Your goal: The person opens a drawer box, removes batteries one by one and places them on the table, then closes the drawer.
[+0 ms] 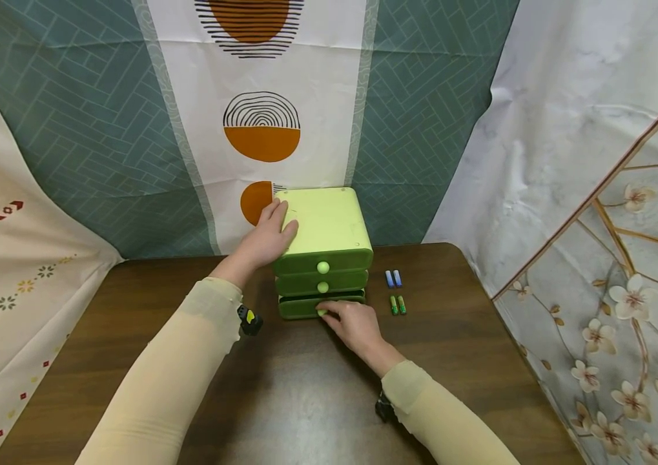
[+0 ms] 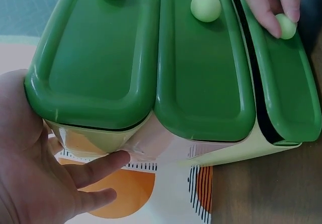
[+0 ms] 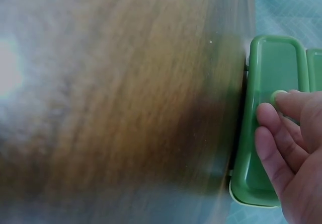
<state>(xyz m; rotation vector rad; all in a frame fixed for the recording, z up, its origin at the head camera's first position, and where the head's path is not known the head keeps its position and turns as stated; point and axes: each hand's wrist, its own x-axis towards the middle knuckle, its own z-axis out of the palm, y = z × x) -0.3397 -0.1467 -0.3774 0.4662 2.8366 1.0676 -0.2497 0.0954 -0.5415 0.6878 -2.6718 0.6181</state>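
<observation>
Three glossy green drawers (image 1: 299,284), smooth pale-lime cabinet (image 1: 329,219), centre of the frame, my right hand (image 1: 356,323) pinching the lowest ball-shaped knob (image 2: 287,26), my left hand (image 1: 268,240) loosely splayed against the cabinet's left edge.

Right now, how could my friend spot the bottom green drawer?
On the brown wooden table stands a yellow-green boxy cabinet. The bottom green drawer is lowest, its round pale knob pinched by the right hand. Unlike the two green drawers above, it sticks out slightly.
</observation>
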